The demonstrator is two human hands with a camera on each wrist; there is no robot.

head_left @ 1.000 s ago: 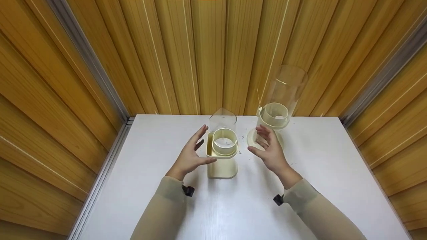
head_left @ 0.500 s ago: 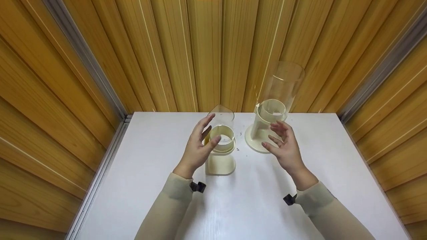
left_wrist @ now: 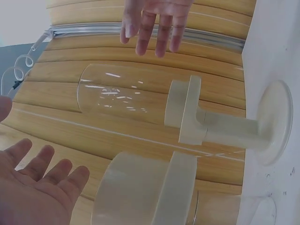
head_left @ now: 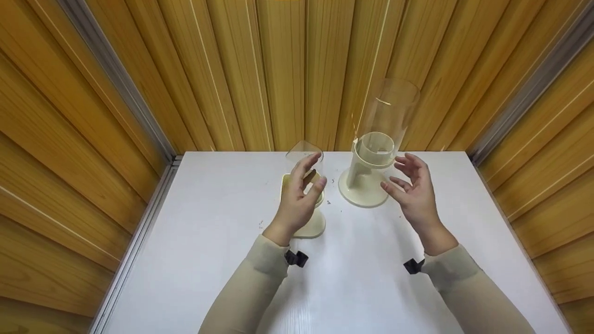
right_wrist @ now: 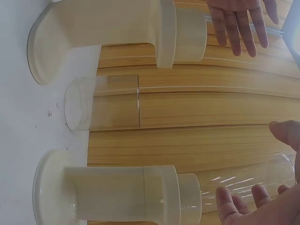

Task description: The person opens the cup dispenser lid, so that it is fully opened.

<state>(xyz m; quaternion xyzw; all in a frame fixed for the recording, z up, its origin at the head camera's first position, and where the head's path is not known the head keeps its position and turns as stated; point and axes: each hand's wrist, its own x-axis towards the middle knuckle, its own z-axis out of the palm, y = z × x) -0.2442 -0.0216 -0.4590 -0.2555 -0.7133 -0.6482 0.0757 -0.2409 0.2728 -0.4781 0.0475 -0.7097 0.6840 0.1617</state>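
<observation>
Over the left cream stand [head_left: 313,226] my left hand [head_left: 300,199] hovers, fingers spread and slightly bent, with nothing in its grasp; from above it hides most of that stand's ring. My right hand [head_left: 415,197] is held in the air just right of the second cream stand [head_left: 364,188], fingers loosely curved around nothing. That stand has a round base, and a tall clear cylinder [head_left: 394,109] rises from its ring. Behind the left stand, a shorter clear container [right_wrist: 112,103] stands upright on the table, apart from both hands in the right wrist view.
The white tabletop [head_left: 195,241] carries small dark specks between the stands. Wood-panelled walls [head_left: 278,69] close off the back and sides, with metal profiles [head_left: 162,222] along the left edge. A coiled clear hose [left_wrist: 23,65] hangs in the left wrist view's background.
Both hands have moved rightward: the left from beside the left stand to over it, the right from in front of the right stand to its right side. The stands stay put.
</observation>
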